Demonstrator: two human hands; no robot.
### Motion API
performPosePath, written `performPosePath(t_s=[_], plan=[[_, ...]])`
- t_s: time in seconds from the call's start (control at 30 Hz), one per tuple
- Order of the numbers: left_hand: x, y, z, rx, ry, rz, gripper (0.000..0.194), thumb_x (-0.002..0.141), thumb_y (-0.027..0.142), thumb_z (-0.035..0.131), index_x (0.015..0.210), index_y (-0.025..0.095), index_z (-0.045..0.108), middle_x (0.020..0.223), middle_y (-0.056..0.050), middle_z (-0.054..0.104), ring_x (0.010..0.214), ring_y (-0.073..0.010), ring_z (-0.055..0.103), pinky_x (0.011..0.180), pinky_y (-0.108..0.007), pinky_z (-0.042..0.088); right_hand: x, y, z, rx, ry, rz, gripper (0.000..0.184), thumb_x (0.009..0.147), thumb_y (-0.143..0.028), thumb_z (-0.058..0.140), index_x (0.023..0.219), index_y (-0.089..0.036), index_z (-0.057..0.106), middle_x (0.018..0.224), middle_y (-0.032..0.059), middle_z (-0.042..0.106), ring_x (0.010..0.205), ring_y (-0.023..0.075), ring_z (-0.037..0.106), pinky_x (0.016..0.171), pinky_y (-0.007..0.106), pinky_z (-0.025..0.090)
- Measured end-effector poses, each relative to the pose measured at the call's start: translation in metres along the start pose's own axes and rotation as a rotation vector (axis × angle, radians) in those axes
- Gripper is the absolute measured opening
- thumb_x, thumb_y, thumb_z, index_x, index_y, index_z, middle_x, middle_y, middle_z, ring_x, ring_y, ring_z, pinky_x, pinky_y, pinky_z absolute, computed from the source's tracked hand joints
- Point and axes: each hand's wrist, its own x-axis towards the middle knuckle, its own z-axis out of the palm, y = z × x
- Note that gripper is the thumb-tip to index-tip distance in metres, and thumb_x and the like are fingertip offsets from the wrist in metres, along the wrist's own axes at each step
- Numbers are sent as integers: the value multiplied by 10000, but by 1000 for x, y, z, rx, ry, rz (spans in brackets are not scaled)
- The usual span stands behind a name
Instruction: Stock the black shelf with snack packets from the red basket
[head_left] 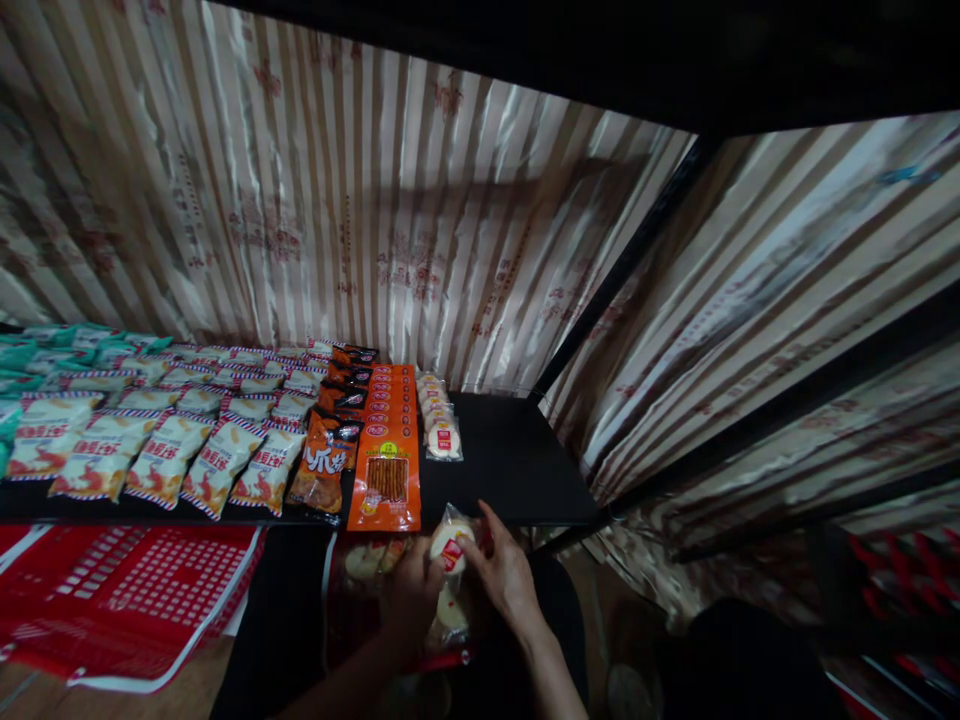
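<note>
L hand [414,592] & R hand [508,570] held round-cracker pkt [448,552] nr shelf [514,455]; similar pkts [444,438] lay right of orange snack-stick pkts [386,478].

Held cracker packet [447,548] — clear, glossy plastic; shelf [510,455] smooth, matt; basket [112,645] — smooth plastic.

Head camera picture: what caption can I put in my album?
Right hand holds a wrapped round snack, left hand against it, by a black shelf of bagged snacks.

On the black shelf [517,460], orange packets [388,445] overlap in a row; clear-wrapped round snacks [442,430] lie at three o'clock from them, black-and-orange bags [327,455], pale bags [175,440] and (farthest) teal bags [71,340] toward nine.
</note>
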Motion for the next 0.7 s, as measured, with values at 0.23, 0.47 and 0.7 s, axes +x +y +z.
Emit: performPosePath(t_s=[0.23, 0.47, 0.7], plan=[[10, -6, 10, -331, 27, -60, 304, 766, 403, 402, 895, 153, 518, 730, -20, 587, 596, -134, 556, 560, -244, 451, 4, -1, 10, 243, 22, 145, 686, 718, -484, 537, 1274, -111, 389, 777, 35, 669, 626, 169, 615, 613, 275, 483], [13, 7, 6, -460, 65, -150, 331, 705, 487, 481, 803, 172, 507, 692, -5, 586, 588, -117, 545, 565, -220, 436, 3, 2, 24, 557, -104, 116, 397, 709, -501, 555, 925, -167, 564, 809, 66, 688, 739, 204, 649, 660, 294, 503], [17, 7, 6, -453, 63, -156, 298, 672, 450, 542, 768, 168, 551, 672, -3, 599, 621, -140, 556, 574, -229, 439, 6, 8, 25, 669, -124, 139, 312, 692, -446, 605, 861, -186, 565, 794, 54, 689, 709, 194, 640, 667, 299, 493]])
